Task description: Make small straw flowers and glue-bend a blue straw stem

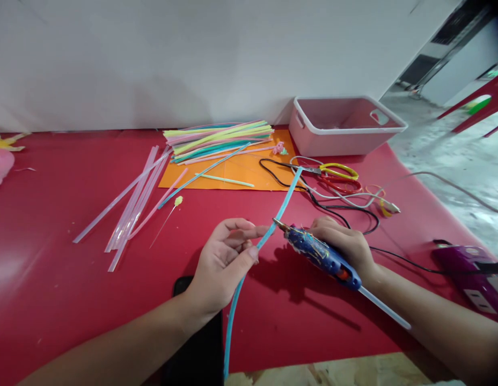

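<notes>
A long light-blue pipe cleaner (288,195) is pinched between the thumb and fingers of my left hand (228,262). One end points up and away, and the other curves down past the table's front edge. My right hand (345,244) is wrapped around a blue hot glue gun (319,254), whose metal nozzle meets the pipe cleaner or sits just over it. A clear glue stick (386,306) juts from the back of the gun. Whether glue is coming out is too small to tell.
Pipe cleaners (220,139) are heaped on an orange sheet (269,179). Clear glue sticks (136,206) and a yellow-tipped wire (178,201) lie left. A pink basket (345,134), scissors (337,171) and cables are at right, near a purple power socket (470,273). A black phone-like object (196,348) lies under my left arm.
</notes>
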Tool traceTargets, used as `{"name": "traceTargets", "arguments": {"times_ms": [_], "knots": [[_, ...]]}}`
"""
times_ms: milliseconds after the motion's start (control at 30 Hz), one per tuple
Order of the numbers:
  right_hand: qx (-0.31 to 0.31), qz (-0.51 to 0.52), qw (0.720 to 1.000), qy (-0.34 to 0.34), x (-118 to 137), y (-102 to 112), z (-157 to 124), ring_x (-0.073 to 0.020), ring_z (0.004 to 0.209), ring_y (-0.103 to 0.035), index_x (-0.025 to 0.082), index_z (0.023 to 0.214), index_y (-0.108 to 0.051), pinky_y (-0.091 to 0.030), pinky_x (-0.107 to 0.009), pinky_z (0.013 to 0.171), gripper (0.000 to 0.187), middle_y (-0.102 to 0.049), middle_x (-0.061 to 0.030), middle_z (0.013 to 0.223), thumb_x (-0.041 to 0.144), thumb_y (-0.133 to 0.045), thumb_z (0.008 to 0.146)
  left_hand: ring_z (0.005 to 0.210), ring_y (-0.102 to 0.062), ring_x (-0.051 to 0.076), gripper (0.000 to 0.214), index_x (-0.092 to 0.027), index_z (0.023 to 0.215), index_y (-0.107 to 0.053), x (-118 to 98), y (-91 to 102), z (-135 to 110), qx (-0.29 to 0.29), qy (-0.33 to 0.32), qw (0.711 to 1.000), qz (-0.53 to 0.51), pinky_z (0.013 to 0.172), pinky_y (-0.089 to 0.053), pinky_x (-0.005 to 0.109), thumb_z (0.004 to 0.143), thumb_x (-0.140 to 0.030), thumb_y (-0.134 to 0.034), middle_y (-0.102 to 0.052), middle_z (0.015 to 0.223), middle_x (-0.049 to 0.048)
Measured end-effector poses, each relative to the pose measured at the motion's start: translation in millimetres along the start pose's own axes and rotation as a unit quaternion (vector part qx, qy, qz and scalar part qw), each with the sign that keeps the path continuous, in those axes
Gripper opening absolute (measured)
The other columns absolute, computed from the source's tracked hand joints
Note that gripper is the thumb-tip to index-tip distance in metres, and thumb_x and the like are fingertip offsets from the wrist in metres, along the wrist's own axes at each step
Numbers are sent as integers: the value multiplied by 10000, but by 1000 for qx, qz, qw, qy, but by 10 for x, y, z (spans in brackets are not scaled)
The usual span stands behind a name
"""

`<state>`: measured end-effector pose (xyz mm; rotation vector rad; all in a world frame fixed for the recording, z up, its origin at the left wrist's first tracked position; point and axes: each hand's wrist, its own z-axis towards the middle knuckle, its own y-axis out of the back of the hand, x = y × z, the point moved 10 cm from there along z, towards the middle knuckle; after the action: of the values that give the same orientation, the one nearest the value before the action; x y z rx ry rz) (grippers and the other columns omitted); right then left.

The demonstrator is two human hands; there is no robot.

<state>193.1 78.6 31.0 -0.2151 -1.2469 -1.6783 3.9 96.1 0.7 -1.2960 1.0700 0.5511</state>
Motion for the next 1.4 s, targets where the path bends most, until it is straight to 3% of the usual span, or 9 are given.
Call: {"name": "traceTargets", "arguments": {"times_ms": [500, 1133, 1400], "knots": [[-11, -20, 1000, 0, -18, 20, -4, -195, 694, -531, 227, 970, -629, -437, -353, 707, 71, -560, -34, 728, 243, -566, 941, 665, -599, 46, 217, -234, 1006, -614, 5, 4, -1, 1, 3, 1000, -2, 689, -501, 173, 852, -106, -696, -775, 1012, 8], [-16, -42, 999, -22, -78, 67, 18, -187, 699, -555, 253, 877, -574, -442, -317, 663, 97, -607, -26, 753, 172, -628, 884, 686, -588, 60, 249, -232, 1043, -619, 3, 19, -22, 0, -3, 1000, -2, 678, -506, 184, 848, -91, -685, -768, 1043, 38], [-31, -55, 997, -47, -101, 98, 35, -166, 683, -576, 231, 853, -580, -447, -292, 645, 66, -609, -18, 746, 233, -626, 900, 730, -608, 63, 254, -221, 1053, -628, 12, 14, -18, -7, 5, 1000, -6, 690, -517, 179, 840, -109, -707, -763, 1059, 49]]}}
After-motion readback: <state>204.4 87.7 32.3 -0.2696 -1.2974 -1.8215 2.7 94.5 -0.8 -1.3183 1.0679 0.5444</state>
